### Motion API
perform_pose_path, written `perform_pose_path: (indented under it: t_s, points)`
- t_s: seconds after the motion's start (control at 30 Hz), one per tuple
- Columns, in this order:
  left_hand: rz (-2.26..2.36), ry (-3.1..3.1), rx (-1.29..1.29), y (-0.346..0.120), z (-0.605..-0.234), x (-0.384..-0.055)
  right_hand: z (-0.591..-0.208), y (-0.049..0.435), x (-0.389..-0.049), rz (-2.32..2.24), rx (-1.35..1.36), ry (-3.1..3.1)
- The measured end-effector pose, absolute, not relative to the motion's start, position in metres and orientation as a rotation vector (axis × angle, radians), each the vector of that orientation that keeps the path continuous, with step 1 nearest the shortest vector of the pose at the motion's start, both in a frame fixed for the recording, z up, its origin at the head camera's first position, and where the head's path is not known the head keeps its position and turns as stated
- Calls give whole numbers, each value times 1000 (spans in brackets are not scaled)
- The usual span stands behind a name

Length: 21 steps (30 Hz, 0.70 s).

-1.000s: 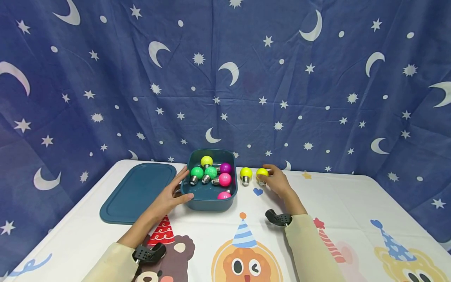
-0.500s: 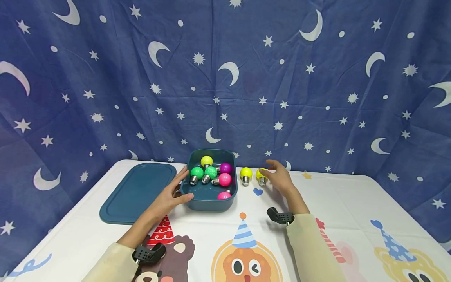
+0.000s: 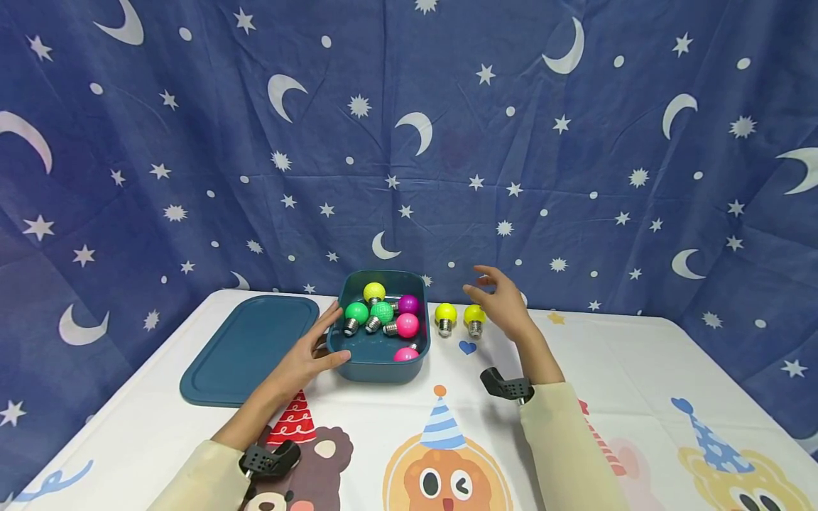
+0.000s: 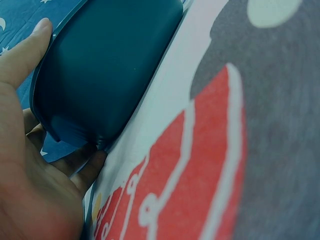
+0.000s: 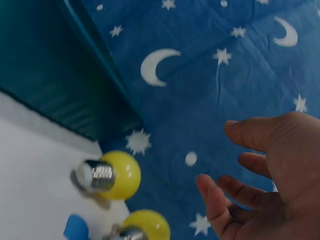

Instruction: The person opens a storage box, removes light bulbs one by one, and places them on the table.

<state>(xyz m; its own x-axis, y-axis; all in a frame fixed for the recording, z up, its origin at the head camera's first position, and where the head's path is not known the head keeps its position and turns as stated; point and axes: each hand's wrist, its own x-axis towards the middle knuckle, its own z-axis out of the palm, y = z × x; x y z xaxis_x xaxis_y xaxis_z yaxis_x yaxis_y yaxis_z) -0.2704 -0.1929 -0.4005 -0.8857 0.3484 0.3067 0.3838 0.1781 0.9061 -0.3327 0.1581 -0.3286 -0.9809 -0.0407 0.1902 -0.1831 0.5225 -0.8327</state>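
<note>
A dark teal box (image 3: 377, 372) stands on the table with several light bulbs inside: green (image 3: 356, 314), pink (image 3: 407, 326), purple (image 3: 410, 304) and yellow (image 3: 374, 292). My left hand (image 3: 307, 358) rests against its left front corner, thumb over the front rim and fingers along the left wall. Right of the box, two yellow light bulbs (image 3: 445, 313) (image 3: 475, 314) stand side by side on their metal screw bases. Just above and to the right of the right-hand bulb, my right hand (image 3: 505, 305) is raised, holding nothing. Its fingers are loosely bent and apart in the right wrist view.
A flat teal lid (image 3: 243, 355) lies on the table at the left. The white tablecloth (image 3: 607, 376) carries printed cartoon animals. Behind the table's back edge hangs a blue curtain (image 3: 447, 177) with moons and stars.
My right hand has let go of the right-hand yellow bulb, then lifted up and slightly right, leaving it standing on the table. The left hand stays at the box.
</note>
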Motion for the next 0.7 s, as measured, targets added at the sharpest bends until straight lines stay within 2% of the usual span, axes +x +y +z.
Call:
perform_pose_path:
  t_s: [0.27,0.7]
  points:
    - [-1851,-2381,-753,-193,-402,-270,-319,132,-324,1429,368,-2644]
    - [-1847,-2395,-736,-193,-399,-270,-324,90,-317,1296,583,-2696]
